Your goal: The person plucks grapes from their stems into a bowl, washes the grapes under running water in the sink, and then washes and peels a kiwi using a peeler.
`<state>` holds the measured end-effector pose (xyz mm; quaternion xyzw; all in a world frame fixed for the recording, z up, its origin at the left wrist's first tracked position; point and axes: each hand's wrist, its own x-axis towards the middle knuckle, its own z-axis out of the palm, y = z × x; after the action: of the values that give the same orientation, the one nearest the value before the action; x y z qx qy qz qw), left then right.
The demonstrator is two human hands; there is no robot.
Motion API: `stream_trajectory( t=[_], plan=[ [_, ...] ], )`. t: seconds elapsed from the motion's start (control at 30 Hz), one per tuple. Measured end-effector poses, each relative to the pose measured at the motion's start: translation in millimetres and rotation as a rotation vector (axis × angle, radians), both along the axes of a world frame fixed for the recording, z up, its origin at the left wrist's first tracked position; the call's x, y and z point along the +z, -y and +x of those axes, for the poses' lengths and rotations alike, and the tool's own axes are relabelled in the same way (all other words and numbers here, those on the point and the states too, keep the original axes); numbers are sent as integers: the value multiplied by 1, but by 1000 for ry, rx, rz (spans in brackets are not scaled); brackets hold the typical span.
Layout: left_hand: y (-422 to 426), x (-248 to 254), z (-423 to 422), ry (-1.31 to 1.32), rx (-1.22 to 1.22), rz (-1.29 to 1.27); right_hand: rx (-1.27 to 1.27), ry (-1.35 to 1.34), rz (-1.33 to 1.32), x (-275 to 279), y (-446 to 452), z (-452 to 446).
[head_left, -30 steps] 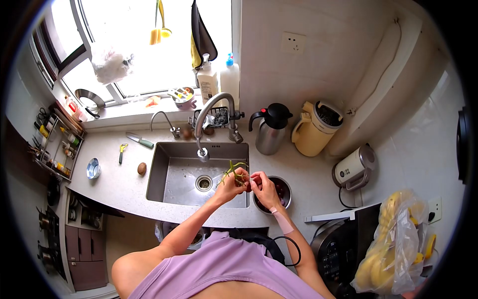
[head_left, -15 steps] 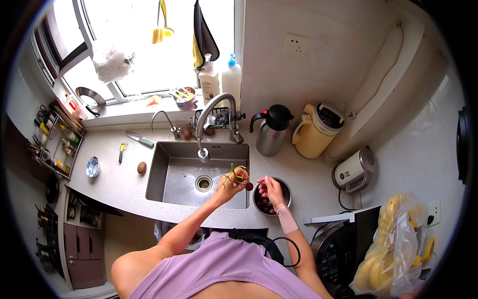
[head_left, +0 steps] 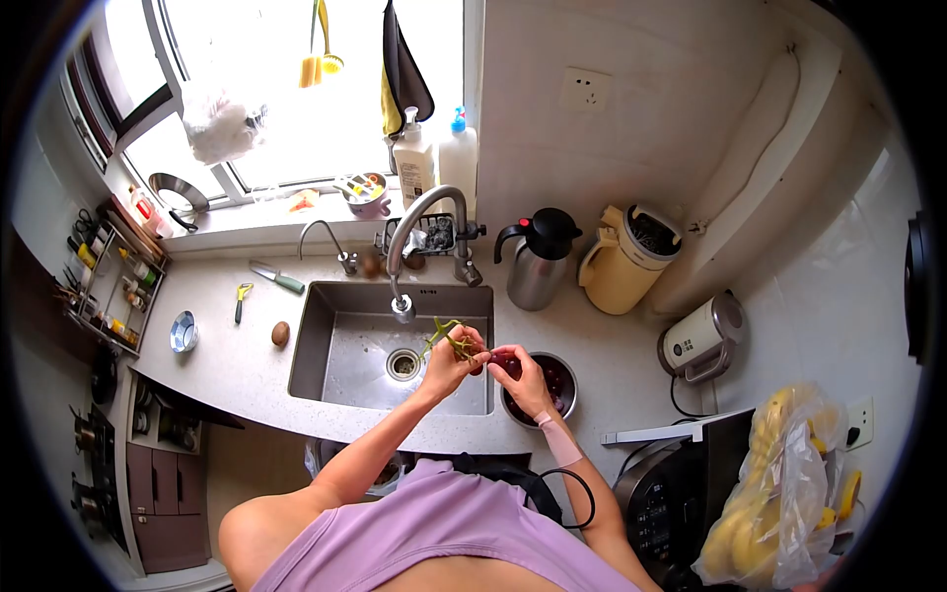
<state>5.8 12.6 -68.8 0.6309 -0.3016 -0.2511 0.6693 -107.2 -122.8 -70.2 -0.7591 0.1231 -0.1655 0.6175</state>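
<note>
My left hand [head_left: 453,369] is closed around a green grape stem [head_left: 441,333] over the right part of the sink [head_left: 331,350]. Dark red grapes [head_left: 478,370] hang from that stem beside my fingers. With fingertips pinched, my right hand [head_left: 526,383] meets the left at a grape on the stem, near the sink's right edge. Below and beside my right hand stands a metal bowl [head_left: 575,396] holding several dark red grapes [head_left: 560,379]; part of it is hidden by the hand.
A faucet [head_left: 403,227] arches over the sink. Left on the counter lie a brown egg-shaped item [head_left: 280,334], a peeler [head_left: 240,303], a knife [head_left: 286,282] and a small bowl [head_left: 183,333]. A thermos jug [head_left: 540,261] and an electric kettle [head_left: 698,338] stand at right, near bagged bananas [head_left: 755,538].
My right hand has risen from over the bowl and moved left to the stem. More grapes in the bowl show. The stem in my left hand has turned and shifted slightly left.
</note>
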Motion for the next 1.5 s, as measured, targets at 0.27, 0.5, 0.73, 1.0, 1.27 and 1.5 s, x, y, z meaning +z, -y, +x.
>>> stream_trajectory(
  t=[0.27,0.5,0.73,1.0,1.27,1.5],
  plan=[
    [7,-4,-6,256,29,7,116,-130,134,-33,10,-1],
    [11,-1,-11,234,-30,24,387,-339,943,-20,26,-10],
    [10,5,-24,259,-22,99,365,-444,1192,-32,29,-14],
    [0,-2,17,-1,-5,-90,-105,-497,-393,-115,54,-34],
    [-3,6,6,-151,-90,-135,-255,-345,-1174,-73,29,-37],
    [6,0,-5,-241,-111,-140,244,-111,561,-13,6,-2]
  ],
)
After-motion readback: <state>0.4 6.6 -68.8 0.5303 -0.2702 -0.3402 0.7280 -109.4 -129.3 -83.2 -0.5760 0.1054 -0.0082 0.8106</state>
